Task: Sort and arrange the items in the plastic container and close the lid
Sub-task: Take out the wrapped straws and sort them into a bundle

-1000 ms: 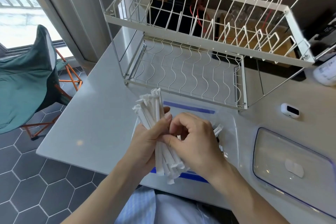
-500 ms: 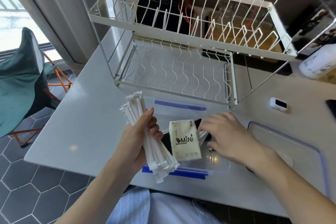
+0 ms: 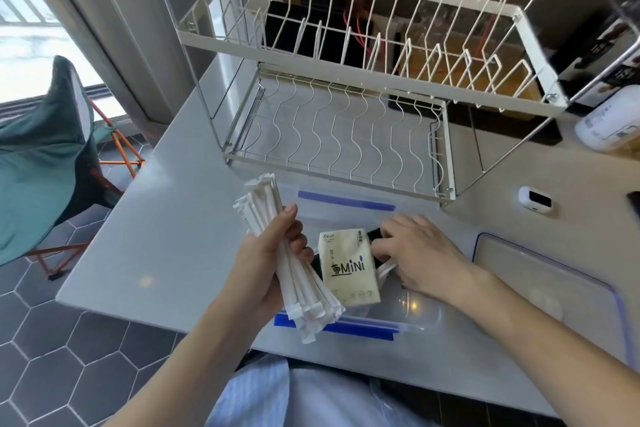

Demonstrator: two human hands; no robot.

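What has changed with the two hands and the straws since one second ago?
The right hand let go of the straws and moved right, down into the container, reaching beside the tissue pack. The left hand still grips the bundle alone. The lid stayed on the table.

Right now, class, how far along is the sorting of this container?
Done: the tissue pack lies in the open container. In hand: the left hand grips a bundle of wrapped straws, and the right hand reaches into the container. Left: placing the straws and fitting the lid, which lies beside the container.
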